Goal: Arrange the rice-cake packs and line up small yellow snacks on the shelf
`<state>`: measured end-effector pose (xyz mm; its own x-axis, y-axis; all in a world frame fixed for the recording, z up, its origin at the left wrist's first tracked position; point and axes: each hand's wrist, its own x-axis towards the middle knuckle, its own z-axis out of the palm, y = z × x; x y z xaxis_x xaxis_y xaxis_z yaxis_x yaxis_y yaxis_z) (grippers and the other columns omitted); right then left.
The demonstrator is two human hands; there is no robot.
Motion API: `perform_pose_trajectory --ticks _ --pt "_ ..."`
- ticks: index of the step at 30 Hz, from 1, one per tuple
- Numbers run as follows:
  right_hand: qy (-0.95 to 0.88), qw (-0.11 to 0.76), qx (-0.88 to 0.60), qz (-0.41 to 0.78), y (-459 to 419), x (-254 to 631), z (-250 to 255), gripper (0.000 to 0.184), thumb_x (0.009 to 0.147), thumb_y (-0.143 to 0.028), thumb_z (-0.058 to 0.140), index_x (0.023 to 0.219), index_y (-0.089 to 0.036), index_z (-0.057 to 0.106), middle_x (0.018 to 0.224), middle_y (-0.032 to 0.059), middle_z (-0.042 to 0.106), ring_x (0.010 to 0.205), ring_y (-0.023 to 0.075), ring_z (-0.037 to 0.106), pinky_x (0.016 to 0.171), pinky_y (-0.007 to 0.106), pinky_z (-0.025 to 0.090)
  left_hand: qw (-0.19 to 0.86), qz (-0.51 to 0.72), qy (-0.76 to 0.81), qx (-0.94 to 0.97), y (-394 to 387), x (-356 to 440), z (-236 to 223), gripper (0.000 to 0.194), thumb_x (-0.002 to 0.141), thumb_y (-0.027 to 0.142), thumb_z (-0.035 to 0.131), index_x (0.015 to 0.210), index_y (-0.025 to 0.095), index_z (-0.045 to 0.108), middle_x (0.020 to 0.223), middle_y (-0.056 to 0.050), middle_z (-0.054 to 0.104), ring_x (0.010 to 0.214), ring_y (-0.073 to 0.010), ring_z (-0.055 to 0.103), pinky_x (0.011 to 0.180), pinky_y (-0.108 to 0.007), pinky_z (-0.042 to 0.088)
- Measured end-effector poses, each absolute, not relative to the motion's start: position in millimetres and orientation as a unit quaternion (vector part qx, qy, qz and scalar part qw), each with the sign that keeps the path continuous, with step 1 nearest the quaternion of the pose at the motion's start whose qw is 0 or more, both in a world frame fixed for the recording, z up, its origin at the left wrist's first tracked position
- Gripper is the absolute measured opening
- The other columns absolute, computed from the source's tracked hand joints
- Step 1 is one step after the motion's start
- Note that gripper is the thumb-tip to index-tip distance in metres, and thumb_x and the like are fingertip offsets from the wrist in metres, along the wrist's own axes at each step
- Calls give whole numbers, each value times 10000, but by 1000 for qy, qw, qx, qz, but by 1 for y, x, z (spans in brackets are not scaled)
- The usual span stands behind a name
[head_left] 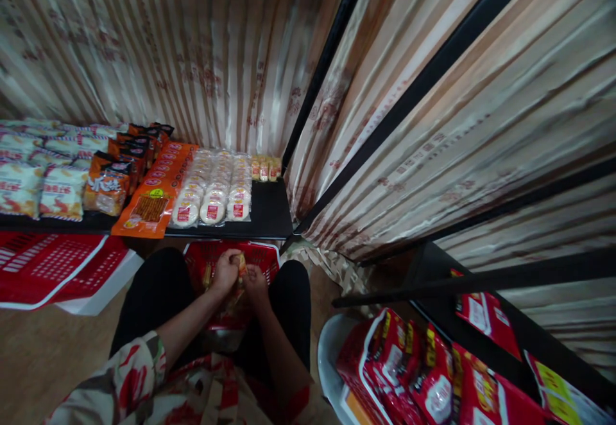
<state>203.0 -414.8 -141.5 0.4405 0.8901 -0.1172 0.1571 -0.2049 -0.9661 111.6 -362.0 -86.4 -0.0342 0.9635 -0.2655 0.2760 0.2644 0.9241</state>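
Observation:
Between my knees stands a red plastic basket (264, 255) with small golden snack packets (208, 276) in it. Over the basket my left hand (226, 273) and my right hand (255, 280) meet around one small golden-yellow snack packet (242, 263) with red print. Both sets of fingers are closed on it, and parts of the packet are hidden behind them. Similar small packets (266, 169) stand in a row at the back right of the black shelf (269, 210). Beside them lie rows of round white rice crackers (212, 210) in clear wrappers.
Left along the shelf are an orange snack bag (153, 200), brown-orange bags (106, 184) and white bags (62, 190). A red basket (48, 264) is at lower left. Red snack bags (436, 373) fill a container at lower right. Black rack poles (385, 126) cross before pleated curtains (216, 46).

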Motion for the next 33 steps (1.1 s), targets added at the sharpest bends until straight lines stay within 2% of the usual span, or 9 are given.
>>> perform_pose_trajectory --ticks 5,8,13,19,26,33 --pt "-349 526 -675 383 -412 205 -134 145 688 -322 582 771 -204 565 736 44 700 682 179 674 721 321 546 483 324 623 523 -364 115 -61 169 765 139 523 859 174 659 843 -50 691 821 -174 651 832 -326 503" --pt "-358 530 -680 358 -411 207 -129 174 685 -300 580 832 -206 584 779 38 706 716 178 677 740 317 545 478 328 620 528 -364 117 -54 173 757 123 524 857 172 657 884 -59 699 854 -179 654 862 -333 493" --pt "-402 515 -681 332 -410 209 -122 242 728 -267 534 951 -217 615 864 32 706 784 166 671 764 297 534 476 349 609 530 -360 121 -57 190 742 111 522 878 161 644 900 -68 701 873 -187 658 880 -346 492" --pt "-439 491 -715 234 -410 212 -108 227 755 -269 533 948 -211 638 920 57 694 853 189 653 811 319 515 472 375 597 529 -351 130 -69 197 744 118 531 909 175 621 912 -53 702 848 -167 659 837 -313 511" --pt "-425 515 -704 243 -401 216 -89 244 808 -321 495 991 -196 596 948 73 679 814 176 663 731 288 543 458 412 568 546 -343 140 -65 236 771 155 527 990 156 615 1010 -86 683 911 -166 655 871 -310 507" --pt "-413 535 -695 245 -388 226 -71 218 822 -328 504 980 -198 580 950 68 675 832 169 663 739 286 545 447 449 541 553 -335 151 -50 304 781 149 516 1081 133 567 1108 -114 629 962 -170 638 916 -334 500"
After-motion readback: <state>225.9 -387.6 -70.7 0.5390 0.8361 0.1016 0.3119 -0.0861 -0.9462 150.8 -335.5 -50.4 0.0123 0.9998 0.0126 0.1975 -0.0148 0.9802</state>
